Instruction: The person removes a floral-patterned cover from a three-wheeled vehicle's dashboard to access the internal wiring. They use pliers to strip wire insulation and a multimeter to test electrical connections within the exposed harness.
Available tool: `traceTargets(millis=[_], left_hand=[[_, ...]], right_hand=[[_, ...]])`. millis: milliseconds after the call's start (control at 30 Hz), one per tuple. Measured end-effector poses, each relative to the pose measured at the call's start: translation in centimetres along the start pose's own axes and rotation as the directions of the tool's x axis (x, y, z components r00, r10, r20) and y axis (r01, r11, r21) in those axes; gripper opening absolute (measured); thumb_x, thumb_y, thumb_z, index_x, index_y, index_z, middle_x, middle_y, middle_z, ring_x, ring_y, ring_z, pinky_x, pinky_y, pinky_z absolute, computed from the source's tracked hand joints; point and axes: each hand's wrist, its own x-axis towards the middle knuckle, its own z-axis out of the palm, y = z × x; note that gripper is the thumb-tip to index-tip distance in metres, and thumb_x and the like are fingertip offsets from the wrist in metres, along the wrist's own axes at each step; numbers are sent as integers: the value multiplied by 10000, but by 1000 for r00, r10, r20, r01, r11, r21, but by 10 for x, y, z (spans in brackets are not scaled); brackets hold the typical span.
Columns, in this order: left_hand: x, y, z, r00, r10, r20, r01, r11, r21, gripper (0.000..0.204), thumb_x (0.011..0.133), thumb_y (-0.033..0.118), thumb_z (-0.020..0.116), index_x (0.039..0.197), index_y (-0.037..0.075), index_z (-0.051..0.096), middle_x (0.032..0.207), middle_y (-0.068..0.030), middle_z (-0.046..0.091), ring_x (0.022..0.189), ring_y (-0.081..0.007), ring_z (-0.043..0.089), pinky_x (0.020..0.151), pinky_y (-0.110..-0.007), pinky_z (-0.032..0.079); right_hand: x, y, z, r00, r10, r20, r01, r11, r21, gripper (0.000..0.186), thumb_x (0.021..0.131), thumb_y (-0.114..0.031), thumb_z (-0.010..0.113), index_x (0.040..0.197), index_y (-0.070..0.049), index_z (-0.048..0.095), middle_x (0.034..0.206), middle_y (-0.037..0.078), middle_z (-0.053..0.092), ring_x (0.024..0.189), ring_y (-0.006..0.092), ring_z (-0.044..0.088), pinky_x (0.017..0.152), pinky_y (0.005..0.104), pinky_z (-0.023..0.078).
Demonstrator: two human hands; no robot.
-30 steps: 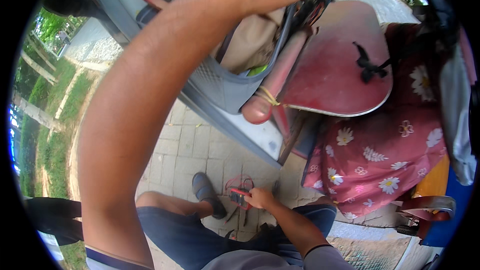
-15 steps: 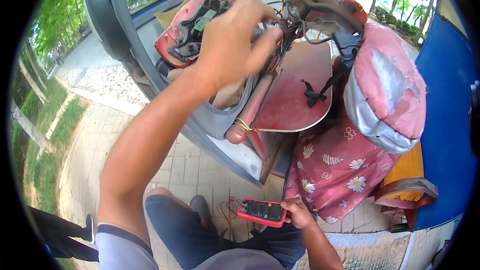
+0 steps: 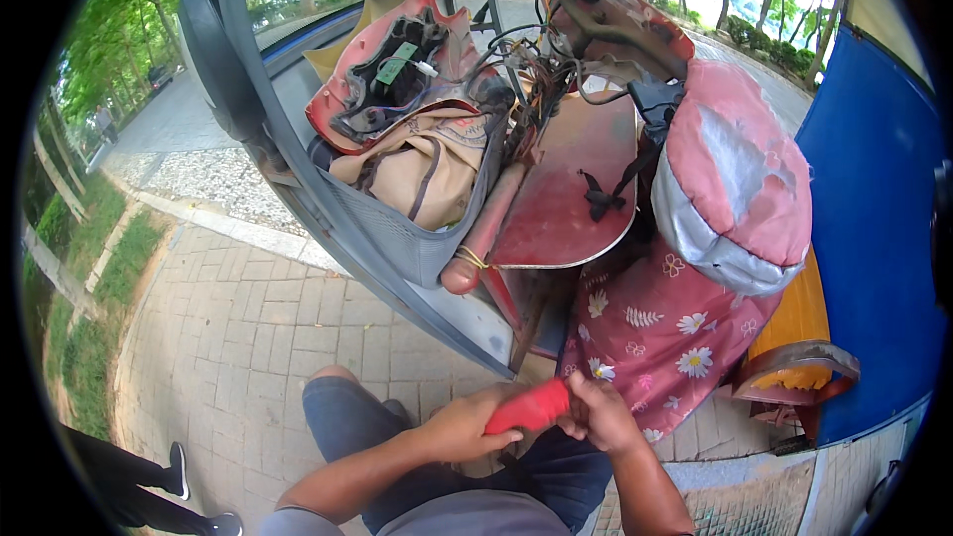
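Note:
Low in front of my body, my left hand (image 3: pixel 465 427) is closed round the lower-left end of a red multimeter (image 3: pixel 528 403), while my right hand (image 3: pixel 606 417) grips its upper-right end. Its red case faces me, slightly blurred; the screen is out of sight. Above, an opened three-wheeled vehicle shows a red housing (image 3: pixel 342 99) with a green circuit board, tangled wires (image 3: pixel 531 74), and a beige cloth bag (image 3: pixel 417 169) in a grey basket (image 3: pixel 427 248). A red flat panel (image 3: pixel 556 218) with a dangling black strap is right of the basket.
A pink-silver padded cover (image 3: pixel 730 189), flowered pink fabric (image 3: pixel 655 328), a yellow seat (image 3: pixel 784 328) and blue panel (image 3: pixel 879 258) stand right. A grey frame bar (image 3: pixel 377 288) edges the vehicle. Paving (image 3: pixel 248 328) borders grass at left, where another person's legs (image 3: pixel 139 476) show at bottom.
My left hand has come down from the wires to the multimeter, which my right hand has raised slightly and turned. The view has swung up, showing more of the vehicle.

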Motion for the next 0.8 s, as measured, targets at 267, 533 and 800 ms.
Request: traceTargets(millis=[267,533,800], left_hand=[[17,25,-30,948,-45,-315,-255,483,-838,617,940,167,726,1457,-2,434,1363,-170,613,1120,-216,679,1020,-395,525],[17,62,-29,925,74,-373,-202,927,-317,787,1017,287,639,1577,-41,195,1498,-235,361,1389,-334,420,1138,-449,393],[-7,68,-49,918,38,-395,-100,985,-138,669,1033,287,634,1522,-48,323,1413,-210,526,1282,-301,569,1049,-435,468]], right_hand=[[12,17,33,864,-348,363,467,824,-321,859,911,-399,767,1528,55,377,1488,226,504,1419,315,452,1168,463,349],[5,3,69,724,-646,243,637,490,-595,1033,778,-248,864,1575,46,277,1566,266,380,1437,388,436,1159,462,390],[8,-15,55,884,-455,103,402,854,330,539,930,-112,592,1427,58,475,1278,130,660,1136,198,652,962,356,533]])
